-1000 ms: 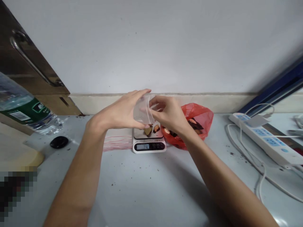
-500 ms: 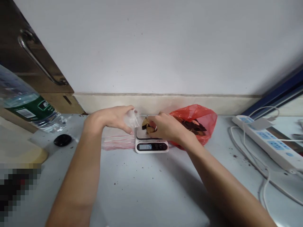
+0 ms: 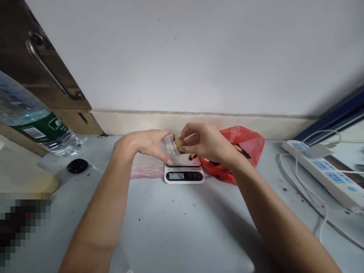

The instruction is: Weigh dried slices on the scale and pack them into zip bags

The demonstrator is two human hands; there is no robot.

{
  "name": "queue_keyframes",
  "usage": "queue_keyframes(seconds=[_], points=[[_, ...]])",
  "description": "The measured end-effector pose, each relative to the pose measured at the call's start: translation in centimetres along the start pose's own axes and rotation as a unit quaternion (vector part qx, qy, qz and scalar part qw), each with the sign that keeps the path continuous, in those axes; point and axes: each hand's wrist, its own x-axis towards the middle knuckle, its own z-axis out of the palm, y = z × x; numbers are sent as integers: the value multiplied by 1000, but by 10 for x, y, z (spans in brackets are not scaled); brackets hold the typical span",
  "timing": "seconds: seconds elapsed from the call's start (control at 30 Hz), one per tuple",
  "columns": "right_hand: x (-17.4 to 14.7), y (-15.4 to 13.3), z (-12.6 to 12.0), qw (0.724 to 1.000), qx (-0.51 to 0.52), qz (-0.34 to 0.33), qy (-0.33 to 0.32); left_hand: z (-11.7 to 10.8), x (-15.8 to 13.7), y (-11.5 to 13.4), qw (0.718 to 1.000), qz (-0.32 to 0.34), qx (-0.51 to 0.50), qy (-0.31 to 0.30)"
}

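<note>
My left hand [image 3: 148, 144] is closed around a small clear plastic bag [image 3: 170, 146], its mouth facing right. Tan-brown dried pieces [image 3: 178, 143], which look like dried peel, are pinched in my right hand [image 3: 203, 142] at the bag's mouth. Below both hands stands a white digital kitchen scale [image 3: 184, 177] with a lit display. More dried peel [image 3: 192, 156] lies on its metal plate. On the right, partly behind my right forearm, is an open red plastic bag [image 3: 253, 142] with dark dried pieces in it.
Flat clear bags with red seal lines [image 3: 146, 170] lie left of the scale. Further left are a black oval object [image 3: 77, 166] and a tilted water bottle [image 3: 42, 127]. A white power strip [image 3: 324, 170] with cables sits at the right. The wall [image 3: 199, 57] rises behind.
My right hand has lifted dried pieces from the scale plate to the clear bag's mouth. My left hand has brought the bag right, over the scale. Less peel shows on the plate.
</note>
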Motion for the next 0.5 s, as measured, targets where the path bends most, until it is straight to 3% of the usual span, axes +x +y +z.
queue_keyframes(seconds=[0.07,0.17,0.3,0.37,0.5], points=[[1,2,0,999,52,-15,4,-2,-3,0,1000,1,-9,10],[1,5,-3,997,-74,-7,37,-4,-9,-4,1000,7,-6,29],[-2,4,-7,944,-313,80,-58,-5,-12,-10,998,9,0,56],[-2,3,-6,928,-346,99,-97,-4,-11,-10,998,7,-1,54],[0,5,-4,922,-363,81,-108,-3,-8,-8,999,19,1,26]])
